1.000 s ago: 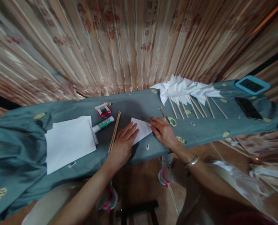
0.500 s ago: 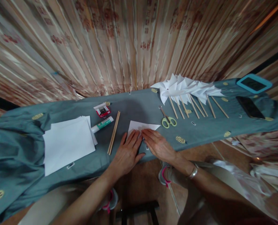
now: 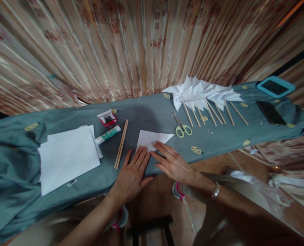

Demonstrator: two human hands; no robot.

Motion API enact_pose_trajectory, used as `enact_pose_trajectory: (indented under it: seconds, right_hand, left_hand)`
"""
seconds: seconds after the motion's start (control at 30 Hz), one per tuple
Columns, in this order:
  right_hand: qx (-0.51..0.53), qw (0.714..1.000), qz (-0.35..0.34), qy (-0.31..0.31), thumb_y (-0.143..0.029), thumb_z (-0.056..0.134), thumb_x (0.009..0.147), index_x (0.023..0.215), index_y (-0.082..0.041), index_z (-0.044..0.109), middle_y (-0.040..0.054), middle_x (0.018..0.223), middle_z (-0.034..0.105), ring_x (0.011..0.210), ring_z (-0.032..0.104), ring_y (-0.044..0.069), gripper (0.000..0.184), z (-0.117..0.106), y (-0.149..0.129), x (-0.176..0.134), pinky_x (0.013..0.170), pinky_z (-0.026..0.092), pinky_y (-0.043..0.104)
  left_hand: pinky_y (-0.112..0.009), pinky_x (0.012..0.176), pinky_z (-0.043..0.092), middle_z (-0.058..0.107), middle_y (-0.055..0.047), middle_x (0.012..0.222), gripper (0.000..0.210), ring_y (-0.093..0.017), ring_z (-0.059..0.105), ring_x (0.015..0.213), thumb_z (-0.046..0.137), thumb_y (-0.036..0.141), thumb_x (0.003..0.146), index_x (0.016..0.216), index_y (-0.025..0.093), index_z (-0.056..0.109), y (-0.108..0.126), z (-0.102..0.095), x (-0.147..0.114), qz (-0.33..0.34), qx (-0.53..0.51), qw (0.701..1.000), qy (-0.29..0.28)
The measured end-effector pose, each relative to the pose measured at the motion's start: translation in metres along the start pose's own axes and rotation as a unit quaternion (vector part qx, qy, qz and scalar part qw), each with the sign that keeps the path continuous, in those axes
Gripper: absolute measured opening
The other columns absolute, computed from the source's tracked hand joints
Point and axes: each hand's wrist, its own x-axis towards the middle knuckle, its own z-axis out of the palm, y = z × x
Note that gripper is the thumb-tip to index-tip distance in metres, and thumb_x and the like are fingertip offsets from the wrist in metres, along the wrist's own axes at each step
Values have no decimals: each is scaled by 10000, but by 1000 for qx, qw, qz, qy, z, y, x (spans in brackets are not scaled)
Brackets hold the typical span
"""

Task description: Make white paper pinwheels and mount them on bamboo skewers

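Note:
A folded sheet of white paper (image 3: 152,138), roughly a triangle, lies flat on the cloth in the middle. My left hand (image 3: 133,174) rests with spread fingers, its fingertips on the paper's near left edge. From the right, my right hand (image 3: 173,163) touches the paper's near edge with outstretched fingertips. Part of that edge is hidden under the fingers. Two wooden sticks (image 3: 121,144) lie left of the paper, and scissors (image 3: 183,129) with green handles lie just to its right.
A stack of white paper (image 3: 70,159), a glue stick (image 3: 108,134) and a red box of small dark pieces (image 3: 108,119) are on the left. Several paper pinwheels (image 3: 203,94) on sticks overlap at the back right, near a phone (image 3: 271,113) and a blue-framed device (image 3: 275,86).
Both hands have slid slightly toward me, uncovering more of the paper. The right fingers are more spread than before. The whole view has shifted a little.

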Motion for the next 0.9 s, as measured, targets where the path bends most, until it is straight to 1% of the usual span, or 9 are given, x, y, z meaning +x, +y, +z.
enact_pose_trajectory:
  seconds: [0.1,0.2,0.27,0.37,0.43,0.57,0.7,0.77,0.9]
  right_hand:
    - [-8,1000,-12,-5,-281,509,937,1353,-149,490,171,1479,418,1435,277,286,436,1,-1,-1,1109,388,508]
    - [-8,1000,-13,-13,-274,535,923,1374,-189,474,158,1484,416,1437,271,284,463,0,-2,-1,1105,384,518]
    - [-13,1000,-12,-16,-278,541,919,1373,-198,478,149,1484,422,1432,287,282,464,-2,-2,-1,1103,389,510]
    - [-27,999,-8,-14,-287,536,924,1341,-175,512,137,1465,456,1407,339,277,433,-5,-1,0,1098,399,490]
    - [-32,999,5,-9,-288,535,926,1329,-165,525,130,1445,486,1387,377,269,421,-7,2,0,1093,405,483]
    - [-48,998,46,6,-300,518,940,1311,-184,548,120,1402,538,1345,442,255,390,-11,13,-2,1087,402,493]
    - [-74,994,74,21,-324,493,953,1255,-166,599,135,1334,595,1281,511,265,357,-16,24,-4,1070,411,498]
    - [-85,992,90,27,-328,487,954,1218,-146,626,147,1304,615,1265,523,276,349,-18,29,-5,1064,412,501]
    - [-101,986,123,39,-331,494,950,1164,-139,660,155,1250,646,1273,505,300,332,-22,37,-6,1059,399,518]
  left_hand:
    - [-545,1142,252,381,-148,1512,696,-295,336,1406,451,537,905,1441,103,358,1,-1,-6,-1,1,1000,-2]
    - [-547,1147,244,370,-146,1518,689,-289,331,1409,450,522,910,1446,101,347,2,-1,-11,-3,3,1000,-2]
    - [-556,1143,249,379,-155,1511,679,-294,338,1405,466,503,909,1438,91,357,1,-2,-12,-3,4,1000,-2]
    - [-567,1124,277,403,-170,1495,645,-306,368,1386,495,460,906,1415,79,388,0,-4,-13,4,7,1000,-4]
    - [-562,1116,293,427,-171,1480,620,-306,391,1372,500,451,906,1397,82,415,-1,-5,-14,1,8,1000,2]
    - [-561,1095,315,497,-182,1425,555,-315,459,1317,473,438,921,1341,75,478,-2,-9,-17,2,17,1000,23]
    - [-567,1066,337,587,-183,1322,481,-319,536,1220,467,402,929,1268,68,536,-4,-15,-20,3,20,999,28]
    - [-556,1050,356,629,-175,1251,437,-307,569,1162,456,380,937,1226,70,564,-5,-18,-21,-1,17,999,35]
    - [-531,1009,394,674,-150,1131,341,-276,615,1045,435,317,946,1131,91,611,-9,-24,-23,0,18,998,55]
